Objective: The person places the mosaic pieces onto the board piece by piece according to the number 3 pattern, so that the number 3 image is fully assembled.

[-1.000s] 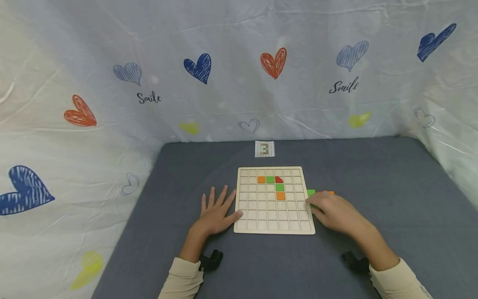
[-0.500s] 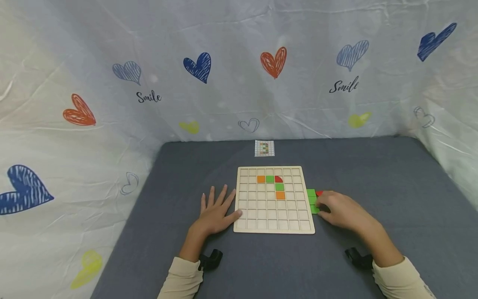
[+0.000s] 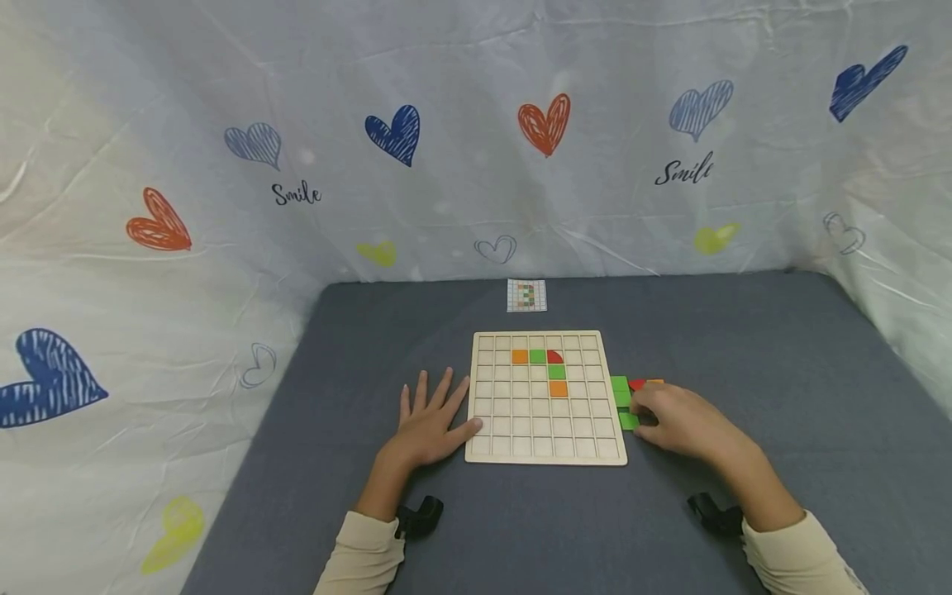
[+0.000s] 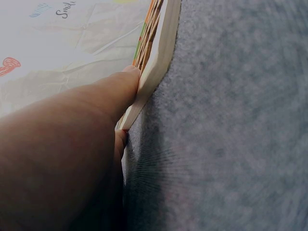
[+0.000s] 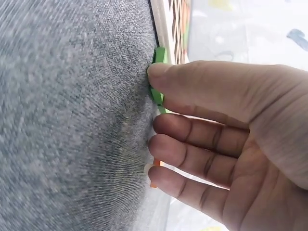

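My left hand (image 3: 426,434) lies with fingers spread on the cloth, its thumb on the left edge of the wooden grid board (image 3: 513,428); the left wrist view shows the thumb (image 4: 126,84) against the rim. On the board, orange, green and red tiles form a row and a short column. Beside the board's right edge, my right hand (image 3: 680,420) pinches a green square tile (image 3: 628,421) between thumb and index finger, low at the cloth. In the right wrist view the thumb covers part of that green tile (image 5: 159,95); the other fingers are loosely bent.
More green tiles (image 3: 621,387) lie just beyond the pinched one, with a red piece (image 3: 636,384) and an orange piece (image 3: 654,381) partly behind the right hand. A small printed pattern card (image 3: 526,295) lies behind the board. A white curtain (image 3: 461,190) with hearts hangs behind the table.
My right hand has moved right from the board's edge, uncovering green tiles. The nearest green tile has slid toward me, leaving a gap to the others. My left hand stays put.
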A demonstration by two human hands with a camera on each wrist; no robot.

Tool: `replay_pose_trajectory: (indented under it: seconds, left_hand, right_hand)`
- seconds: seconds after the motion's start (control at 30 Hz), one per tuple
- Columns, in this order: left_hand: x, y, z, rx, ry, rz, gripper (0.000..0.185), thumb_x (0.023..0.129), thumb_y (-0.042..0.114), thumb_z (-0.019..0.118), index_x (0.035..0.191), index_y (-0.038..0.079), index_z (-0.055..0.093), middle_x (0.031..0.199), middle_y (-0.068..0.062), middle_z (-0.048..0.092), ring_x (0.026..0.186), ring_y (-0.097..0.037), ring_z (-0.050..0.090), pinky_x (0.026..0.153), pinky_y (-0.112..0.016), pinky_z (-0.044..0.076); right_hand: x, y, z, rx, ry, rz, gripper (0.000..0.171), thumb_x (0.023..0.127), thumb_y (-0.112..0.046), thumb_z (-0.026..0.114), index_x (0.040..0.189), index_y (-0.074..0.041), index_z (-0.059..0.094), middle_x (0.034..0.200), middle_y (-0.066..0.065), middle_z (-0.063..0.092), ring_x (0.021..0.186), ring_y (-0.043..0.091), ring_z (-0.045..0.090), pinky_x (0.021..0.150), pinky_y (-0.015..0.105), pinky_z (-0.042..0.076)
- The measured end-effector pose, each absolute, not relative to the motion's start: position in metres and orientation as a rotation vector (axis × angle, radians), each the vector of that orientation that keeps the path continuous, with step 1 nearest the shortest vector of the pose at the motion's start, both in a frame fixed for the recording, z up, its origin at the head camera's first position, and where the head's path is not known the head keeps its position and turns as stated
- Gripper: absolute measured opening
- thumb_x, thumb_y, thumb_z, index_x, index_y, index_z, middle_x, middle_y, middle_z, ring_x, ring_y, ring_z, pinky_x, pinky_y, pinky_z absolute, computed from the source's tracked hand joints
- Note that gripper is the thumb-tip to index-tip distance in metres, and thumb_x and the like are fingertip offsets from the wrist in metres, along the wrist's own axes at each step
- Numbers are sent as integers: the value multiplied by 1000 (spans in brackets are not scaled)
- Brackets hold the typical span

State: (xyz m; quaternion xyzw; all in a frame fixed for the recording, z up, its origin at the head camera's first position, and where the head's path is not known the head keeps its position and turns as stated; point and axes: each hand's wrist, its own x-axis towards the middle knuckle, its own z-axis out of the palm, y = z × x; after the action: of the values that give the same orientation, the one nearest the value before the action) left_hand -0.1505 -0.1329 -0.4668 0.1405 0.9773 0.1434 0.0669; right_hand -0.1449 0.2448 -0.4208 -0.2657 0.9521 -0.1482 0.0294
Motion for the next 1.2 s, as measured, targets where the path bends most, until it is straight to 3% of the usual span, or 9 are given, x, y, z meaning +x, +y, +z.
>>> replay_pose_trajectory:
  seconds: [0.5,0.77,1.2]
  left_hand:
    - [-150,-133,-466,430,2946,430,75,84,69,32,145,31,14,150,-1,4,134,-34,-9,100,-57,-8]
    - [-151,-133,-467,430,2943,438,74,84,69,32,145,31,13,150,0,3,134,-34,-10,100,-57,-8]
    - [-150,-134,-467,435,2960,436,75,84,70,31,145,31,15,150,-1,5,134,-35,-8,100,-58,-7]
  right_hand:
    - [-146,244,-426,-902,2957,-469,17,70,-10,74,84,-14,67,85,-5,56,74,9,48,63,31,43]
    - [-146,240,-427,-905,2934,-451,12,71,-10,72,81,-14,65,78,-7,53,65,6,42,59,27,39]
    - [-148,242,-424,-1034,2990,-551,14,74,-12,70,88,-13,69,83,-8,54,72,7,49,63,28,44]
